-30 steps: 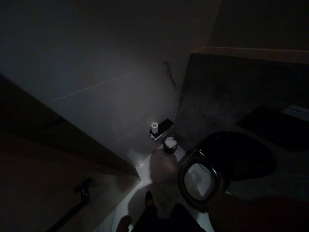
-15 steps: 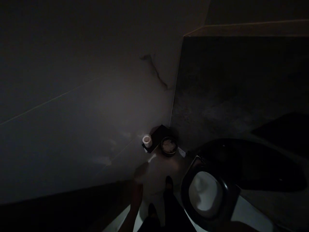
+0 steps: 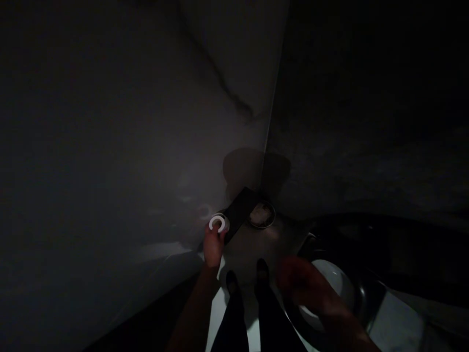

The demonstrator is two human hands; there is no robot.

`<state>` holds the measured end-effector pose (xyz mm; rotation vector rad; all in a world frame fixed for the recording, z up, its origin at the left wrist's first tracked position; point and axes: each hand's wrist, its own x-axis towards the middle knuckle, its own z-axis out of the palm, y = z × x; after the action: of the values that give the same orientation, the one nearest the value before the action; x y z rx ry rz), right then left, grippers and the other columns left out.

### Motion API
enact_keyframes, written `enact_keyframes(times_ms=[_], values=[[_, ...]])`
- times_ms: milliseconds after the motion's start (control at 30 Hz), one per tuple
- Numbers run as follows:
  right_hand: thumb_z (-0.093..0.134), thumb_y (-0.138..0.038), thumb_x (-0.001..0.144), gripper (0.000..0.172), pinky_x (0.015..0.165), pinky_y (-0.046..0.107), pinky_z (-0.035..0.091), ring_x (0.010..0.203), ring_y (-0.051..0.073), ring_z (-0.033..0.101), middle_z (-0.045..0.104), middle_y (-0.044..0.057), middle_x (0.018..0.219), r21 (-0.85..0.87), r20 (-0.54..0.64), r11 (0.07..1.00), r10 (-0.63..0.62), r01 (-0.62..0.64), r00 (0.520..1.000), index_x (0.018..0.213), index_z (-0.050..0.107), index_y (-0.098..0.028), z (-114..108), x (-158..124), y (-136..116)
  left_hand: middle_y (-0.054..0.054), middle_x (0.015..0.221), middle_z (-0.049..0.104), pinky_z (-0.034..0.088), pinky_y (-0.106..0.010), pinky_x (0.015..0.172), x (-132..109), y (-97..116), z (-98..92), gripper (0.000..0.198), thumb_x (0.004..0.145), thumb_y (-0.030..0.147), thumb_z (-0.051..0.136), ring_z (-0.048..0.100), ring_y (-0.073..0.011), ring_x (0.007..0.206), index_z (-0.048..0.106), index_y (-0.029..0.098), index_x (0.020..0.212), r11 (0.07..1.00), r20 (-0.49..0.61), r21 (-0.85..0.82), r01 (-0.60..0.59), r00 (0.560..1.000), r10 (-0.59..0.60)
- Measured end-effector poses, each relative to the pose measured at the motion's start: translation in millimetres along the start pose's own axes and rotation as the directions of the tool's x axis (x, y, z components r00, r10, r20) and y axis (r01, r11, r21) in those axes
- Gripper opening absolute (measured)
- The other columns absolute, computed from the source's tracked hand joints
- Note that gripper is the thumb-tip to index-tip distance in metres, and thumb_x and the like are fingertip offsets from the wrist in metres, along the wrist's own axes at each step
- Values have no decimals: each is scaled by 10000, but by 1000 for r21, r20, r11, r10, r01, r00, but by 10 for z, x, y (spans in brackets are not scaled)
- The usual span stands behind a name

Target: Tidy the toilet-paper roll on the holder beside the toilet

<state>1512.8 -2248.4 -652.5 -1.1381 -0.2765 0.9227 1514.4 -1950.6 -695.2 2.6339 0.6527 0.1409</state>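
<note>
Toilet-paper roll (image 3: 217, 224) sits on dark wall holder (image 3: 240, 211) near frame centre. Left hand (image 3: 213, 246), at the roll's 6 o'clock, touches it with fingers curled round its lower edge. Right hand (image 3: 306, 288), blurred above toilet bowl (image 3: 335, 286) at 4 o'clock; finger spread unreadable. Small bin (image 3: 262, 215) at 3 o'clock.

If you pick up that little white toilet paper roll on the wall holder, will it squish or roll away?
The small white toilet paper roll looks nearly used up, so it is probably very light. Its round, hollow shape would likely roll if dropped. The left hand touches it; squeezing would probably dent it.
</note>
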Motion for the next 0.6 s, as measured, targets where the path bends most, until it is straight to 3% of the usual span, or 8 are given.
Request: enact_keyframes(times_ms=[67,133,233,267,333,433,533,600], values=[[770,-416,681,462,774,371,528,862,226,622,639,68,948,-114,-186,993,-54,33,981,1095,659,-242,-69,255,248,-191,1264,528,396,-439,1057,-17,-6,21,466,892,374,552,514,-312,1198,616,88,1254,997,99,-74,-34,994,42],[809,-387,630,623,1004,446,455,1136,288,560,585,110,1230,-275,-279,959,-145,65,949,1205,622,-239,-161,476,481,-160,1219,585,423,-430,1030,-113,58,28,537,826,480,604,540,-307,1160,650,110,1212,979,298,-203,11,953,51],[888,-380,504,1070,1178,494,256,1398,326,332,357,146,1509,-304,-176,952,-81,24,981,1446,403,-226,-333,707,740,-107,1070,659,504,-364,859,-303,214,90,577,681,493,703,605,-275,976,688,134,1132,935,634,-296,194,772,40],[903,-382,473,1181,1176,501,256,1399,324,333,354,155,1512,-254,-102,967,-13,-13,995,1490,324,-221,-391,763,805,-95,1024,669,508,-346,816,-354,256,139,556,642,465,725,608,-268,936,702,137,1091,929,700,-293,228,713,46],[913,-386,456,1262,1142,497,317,1341,307,419,438,147,1453,-133,44,988,90,-83,995,1518,250,-225,-491,851,931,-80,1002,672,502,-328,793,-412,299,278,496,601,422,740,601,-266,933,711,155,1018,922,756,-285,264,652,47],[917,-379,450,1162,1099,469,374,1276,286,482,511,101,1384,34,107,990,129,-134,986,1462,361,-250,-577,937,1178,-67,960,660,501,-309,763,-400,265,545,437,587,385,751,600,-249,909,646,157,945,891,757,-335,305,650,62],[930,-334,408,1018,1075,462,392,1243,292,505,565,76,1316,218,52,966,130,-138,990,1331,512,-234,-604,979,1506,-86,1050,651,511,-309,809,-369,136,782,601,625,402,744,615,-239,965,511,157,1123,791,768,-437,428,636,80],[919,-337,427,892,1034,463,423,1176,288,556,626,59,1212,368,3,918,155,-145,988,1241,572,-222,-665,1025,1712,-124,1220,601,524,-317,831,-391,-5,886,737,653,469,719,615,-236,1020,418,168,1255,752,722,-437,494,691,-33]])
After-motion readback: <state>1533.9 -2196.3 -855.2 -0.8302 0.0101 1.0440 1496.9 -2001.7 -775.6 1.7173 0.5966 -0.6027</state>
